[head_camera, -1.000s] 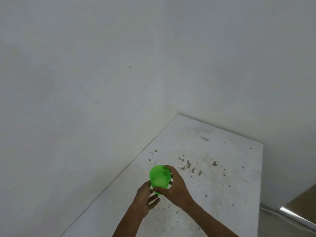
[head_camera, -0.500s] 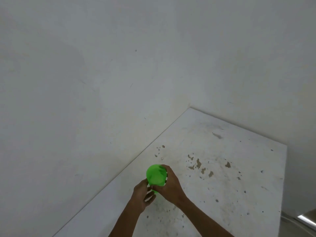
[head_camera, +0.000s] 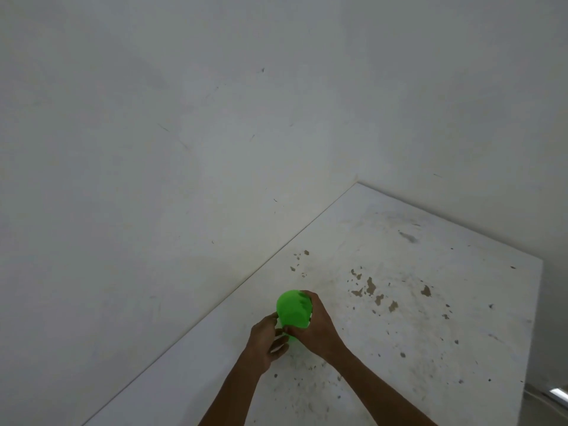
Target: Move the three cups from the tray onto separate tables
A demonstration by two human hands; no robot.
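A bright green plastic cup is over the near left part of a worn white table, close to the wall. My right hand wraps its right side, fingers over the rim. My left hand touches the cup's lower left side with thumb and fingers. Whether the cup's base rests on the table is hidden by my hands. No tray and no other cups are in view.
A white wall runs along the table's left edge and meets another wall behind the far edge. The tabletop has chipped brown patches right of the cup. The right table edge drops to the floor.
The view has shifted left and slightly nearer. Both hands and the green cup keep the same hold, and the cup looks a little lower toward the table.
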